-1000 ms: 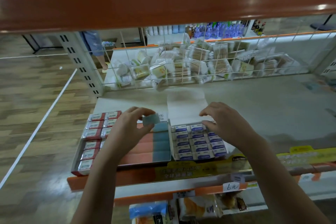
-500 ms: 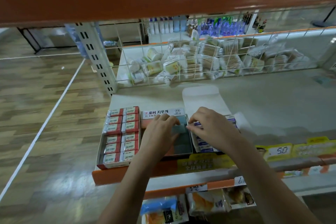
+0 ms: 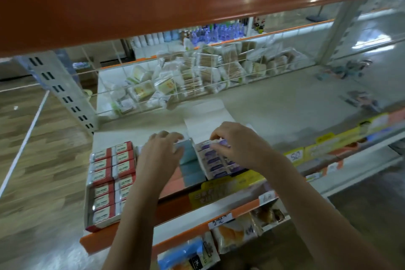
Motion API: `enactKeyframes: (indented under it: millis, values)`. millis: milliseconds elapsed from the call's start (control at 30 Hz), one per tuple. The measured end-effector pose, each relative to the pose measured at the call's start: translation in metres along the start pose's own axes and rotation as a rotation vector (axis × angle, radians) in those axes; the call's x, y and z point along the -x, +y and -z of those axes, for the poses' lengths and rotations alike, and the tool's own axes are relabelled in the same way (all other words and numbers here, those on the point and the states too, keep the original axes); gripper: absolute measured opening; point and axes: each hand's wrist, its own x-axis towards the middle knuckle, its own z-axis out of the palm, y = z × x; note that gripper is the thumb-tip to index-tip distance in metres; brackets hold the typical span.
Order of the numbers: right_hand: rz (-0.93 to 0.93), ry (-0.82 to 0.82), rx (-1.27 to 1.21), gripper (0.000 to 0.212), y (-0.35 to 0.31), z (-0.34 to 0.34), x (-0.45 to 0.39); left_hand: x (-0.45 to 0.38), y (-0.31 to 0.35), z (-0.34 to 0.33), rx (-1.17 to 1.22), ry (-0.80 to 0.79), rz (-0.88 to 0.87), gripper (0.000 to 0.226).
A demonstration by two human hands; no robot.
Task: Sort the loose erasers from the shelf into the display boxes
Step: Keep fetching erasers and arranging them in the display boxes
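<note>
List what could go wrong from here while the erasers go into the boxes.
1. The box of purple-label erasers sits at the shelf's front edge; the right hand working at its back row might nudge it off.
2. The left hand covers the middle box, so an eraser might seat crooked unseen.
3. Motion blur suggests haste; rows could get jumbled.

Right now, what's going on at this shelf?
A person is tidying erasers in three display boxes at the shelf's front edge. The left hand rests over the middle box of orange and teal erasers, touching a teal one. The right hand is at the back row of the right box of purple-labelled erasers, fingers curled there. The left box of red-labelled erasers sits untouched.
</note>
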Motion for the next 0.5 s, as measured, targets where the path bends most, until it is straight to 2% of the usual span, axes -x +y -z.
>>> enactKeyframes:
  millis: [67, 167, 333, 500]
  values:
    - [-0.018, 0.049, 0.027, 0.025, 0.021, 0.018, 0.01, -0.01, 0.023, 0.007, -0.004, 0.098, -0.021, 0.027]
    - [-0.065, 0.136, 0.088, 0.026, 0.062, 0.047, 0.031, -0.033, 0.079, -0.001, -0.007, 0.142, -0.106, 0.026]
    - [-0.187, 0.166, 0.228, 0.035, 0.155, 0.09, 0.077, -0.066, 0.203, -0.055, 0.043, 0.22, -0.261, 0.026]
    - [-0.351, 0.172, 0.264, 0.039, 0.255, 0.119, 0.129, -0.096, 0.319, -0.126, 0.037, 0.162, -0.346, 0.028]
